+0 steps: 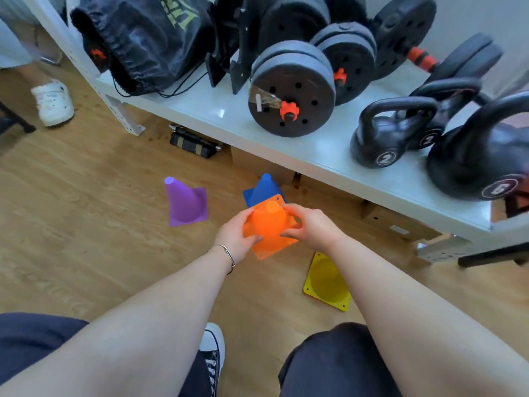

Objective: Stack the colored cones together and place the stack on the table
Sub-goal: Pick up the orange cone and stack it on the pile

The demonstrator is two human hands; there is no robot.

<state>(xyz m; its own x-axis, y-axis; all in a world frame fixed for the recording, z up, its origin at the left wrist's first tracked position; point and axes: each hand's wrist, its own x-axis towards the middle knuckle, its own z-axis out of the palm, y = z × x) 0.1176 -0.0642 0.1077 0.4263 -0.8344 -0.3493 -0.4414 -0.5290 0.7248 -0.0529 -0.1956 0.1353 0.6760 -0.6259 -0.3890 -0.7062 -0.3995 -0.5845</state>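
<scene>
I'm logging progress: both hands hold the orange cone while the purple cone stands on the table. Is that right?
Not quite. In the head view the left hand and right hand do hold the orange cone, but the purple cone stands on the floor, not on the table.

2 on small kettlebell (385, 144); 6 on larger kettlebell (481, 156); bag (148, 38) print illegible.
</scene>
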